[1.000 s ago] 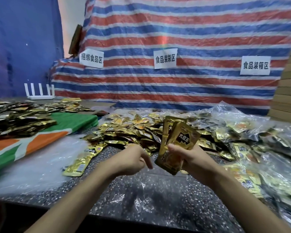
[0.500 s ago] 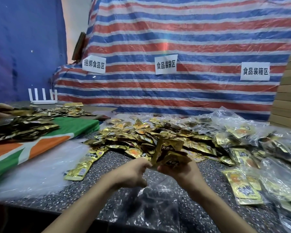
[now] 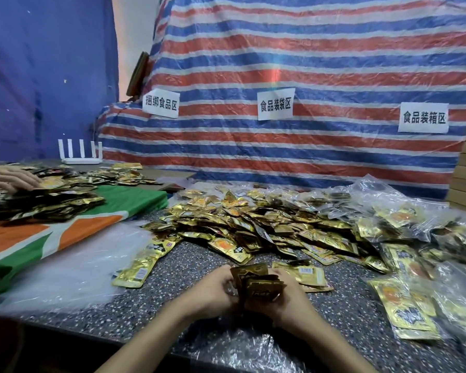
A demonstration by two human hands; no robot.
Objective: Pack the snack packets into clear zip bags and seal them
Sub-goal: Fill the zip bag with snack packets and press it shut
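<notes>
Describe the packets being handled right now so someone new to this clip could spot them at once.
Find the heap of gold packets spread across the speckled table, then come toward its near edge. There the left hand and right hand grip a small stack of packets between them. It alone is held up on edge; the others lie loose or bagged.

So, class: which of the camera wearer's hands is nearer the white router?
Left. The left hand is in front and right of the white router; the right hand is farther right, across the packet stack both grip.
</notes>
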